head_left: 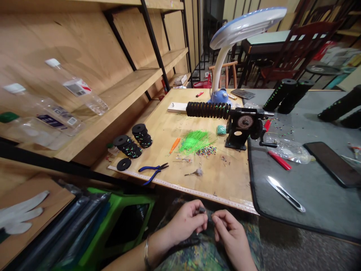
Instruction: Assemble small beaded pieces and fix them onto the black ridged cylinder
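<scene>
My left hand [187, 222] and my right hand [229, 233] are held together over my lap, just below the table's front edge. Both pinch a small dark item [208, 215] between their fingertips; I cannot make out what it is. A silver bangle [146, 251] sits on my left wrist. Straight ahead on the wooden table [225, 180] stands a black hand-crank winder [242, 128] with a row of black spools [207, 110] on its shaft. Green strands [194, 141] and a small heap of coloured beads [206, 151] lie in front of it.
Blue pliers [153, 171], an orange tool [174, 146] and stacks of black discs [132, 145] lie on the table's left. A grey mat [318, 195] on the right holds thread snips [285, 194], a red pen [279, 160], a phone [334, 163] and black rolls [286, 96]. A desk lamp [239, 34] stands behind. Bottles [81, 92] rest on the shelf.
</scene>
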A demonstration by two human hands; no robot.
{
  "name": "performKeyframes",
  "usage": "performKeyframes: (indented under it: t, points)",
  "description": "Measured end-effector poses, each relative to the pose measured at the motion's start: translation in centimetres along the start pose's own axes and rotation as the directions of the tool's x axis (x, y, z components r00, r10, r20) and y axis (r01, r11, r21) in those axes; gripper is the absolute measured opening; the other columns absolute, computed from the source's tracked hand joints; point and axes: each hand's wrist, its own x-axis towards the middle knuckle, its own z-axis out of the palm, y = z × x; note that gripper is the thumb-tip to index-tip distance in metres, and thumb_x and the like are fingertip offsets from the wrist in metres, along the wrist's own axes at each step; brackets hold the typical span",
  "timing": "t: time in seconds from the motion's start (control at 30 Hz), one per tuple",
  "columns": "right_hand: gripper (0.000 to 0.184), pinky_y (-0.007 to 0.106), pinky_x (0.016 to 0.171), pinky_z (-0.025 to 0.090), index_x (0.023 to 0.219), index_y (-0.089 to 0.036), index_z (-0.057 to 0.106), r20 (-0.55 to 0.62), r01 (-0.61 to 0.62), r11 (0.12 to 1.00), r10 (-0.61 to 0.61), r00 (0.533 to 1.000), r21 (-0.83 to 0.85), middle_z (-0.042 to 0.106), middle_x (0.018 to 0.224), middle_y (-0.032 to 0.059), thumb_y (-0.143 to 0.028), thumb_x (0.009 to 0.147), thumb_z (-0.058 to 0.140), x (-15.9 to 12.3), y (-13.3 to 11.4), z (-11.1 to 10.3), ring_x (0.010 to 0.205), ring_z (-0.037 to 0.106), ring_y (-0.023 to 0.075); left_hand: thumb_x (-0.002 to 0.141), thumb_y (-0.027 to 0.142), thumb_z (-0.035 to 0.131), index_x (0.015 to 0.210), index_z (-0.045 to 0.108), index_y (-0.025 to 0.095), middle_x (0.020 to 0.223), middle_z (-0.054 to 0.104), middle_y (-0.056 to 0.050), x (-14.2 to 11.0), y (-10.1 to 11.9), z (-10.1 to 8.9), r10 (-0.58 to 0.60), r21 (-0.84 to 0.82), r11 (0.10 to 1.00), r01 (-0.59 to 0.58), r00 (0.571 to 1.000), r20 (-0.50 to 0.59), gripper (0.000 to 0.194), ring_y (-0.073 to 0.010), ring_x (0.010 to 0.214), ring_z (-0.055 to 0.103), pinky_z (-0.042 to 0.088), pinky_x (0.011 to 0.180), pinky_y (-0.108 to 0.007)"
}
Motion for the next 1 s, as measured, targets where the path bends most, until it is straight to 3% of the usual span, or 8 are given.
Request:
performKeyframes:
  t: [0.67,1.0]
  points:
    - [0.045,0.022,0.046,0.033,0.074,-0.017,0.064,0.025,0.014,0.999,-0.014,1.000,-0.033,0.050,0.045,-0.0048,-0.062,0.078,0.061,-0.12,0.00,-0.12,0.042,0.044,0.0107,0.072,0.020,0.057,0.071,0.046,0.018,0.054,0.056,0.006,0.07,-0.31,-0.33,-0.026,-0.029,0.999,0.027,0.998,0.055,0.011,-0.0044,0.042,0.041,0.029,0.043,-0.017]
    - [0.049,0.021,0.044,0.029,0.080,-0.017,0.061,0.084,-0.053,0.998,0.050,0.995,0.030,0.051,0.043,-0.0053,-0.066,0.076,0.060,-0.13,-0.44,0.04,0.040,0.040,0.0094,0.072,0.022,0.058,0.072,0.046,0.019,0.055,0.054,0.006,0.03,-0.10,-0.17,-0.045,0.085,0.996,0.040,0.997,0.066,0.012,-0.0056,0.043,0.041,0.029,0.044,-0.019]
